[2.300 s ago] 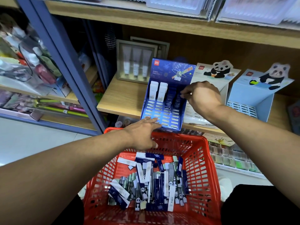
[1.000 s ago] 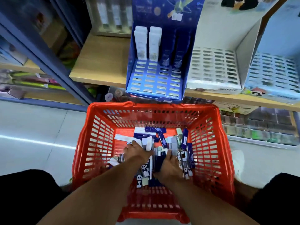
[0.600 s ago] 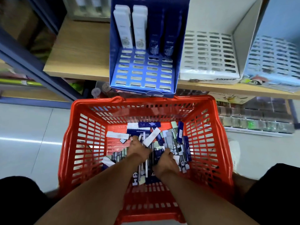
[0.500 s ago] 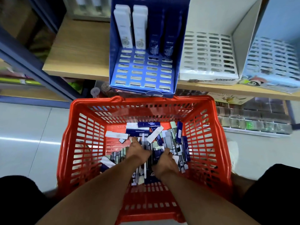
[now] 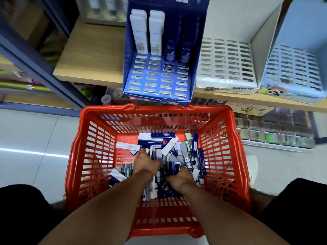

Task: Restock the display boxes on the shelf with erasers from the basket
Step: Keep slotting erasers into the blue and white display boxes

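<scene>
With both forearms reaching down into the red basket (image 5: 92,156), the left hand (image 5: 146,162) and right hand (image 5: 178,176) sit side by side in the heap of erasers (image 5: 184,152), fingers curled downward among the packs; whether either hand has actually closed on a pack cannot be told, since the fingertips are buried and the backs of the hands cover them. Erasers lie loose on the basket floor, mostly long axis running away from the person, a few slanted or crosswise at the far end; colours are dark blue, white, and panda-printed. Straight ahead and above the far rim, the blue display box (image 5: 157,80) stands on the wooden shelf (image 5: 88,55), directly in line with the left hand, slightly nearer to it than to the right. Its back row holds two white and two dark blue packs upright; all slots in front appear unfilled. Judgement: a pack lifted must be turned upright and carried forward and up into a slot. Right of it, the white display box (image 5: 226,82) and pale blue display box (image 5: 292,89) show no stock; the latter is cut off at the frame edge and blurred.
</scene>
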Motion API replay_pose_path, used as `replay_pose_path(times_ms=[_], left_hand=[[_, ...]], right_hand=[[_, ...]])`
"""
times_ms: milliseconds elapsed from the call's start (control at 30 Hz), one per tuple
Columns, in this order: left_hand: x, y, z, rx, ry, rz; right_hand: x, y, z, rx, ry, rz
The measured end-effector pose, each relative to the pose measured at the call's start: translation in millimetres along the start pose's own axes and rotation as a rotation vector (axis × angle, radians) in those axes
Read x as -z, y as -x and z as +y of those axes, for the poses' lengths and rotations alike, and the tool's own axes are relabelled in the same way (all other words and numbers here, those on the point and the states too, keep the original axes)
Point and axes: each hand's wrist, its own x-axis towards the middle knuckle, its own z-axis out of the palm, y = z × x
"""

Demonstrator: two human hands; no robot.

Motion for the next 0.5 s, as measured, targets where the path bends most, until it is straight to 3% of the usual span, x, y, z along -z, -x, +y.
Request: replay_pose_path(times_ms=[367, 500], left_hand=[[15, 12, -7, 0.131, 0.245, 0.112], [31, 16, 1, 0.219, 0.457, 0.038]], right_hand=[[9, 10, -6, 0.052, -0.052, 0.066], [17, 19, -15, 0.167, -0.13, 0.047]])
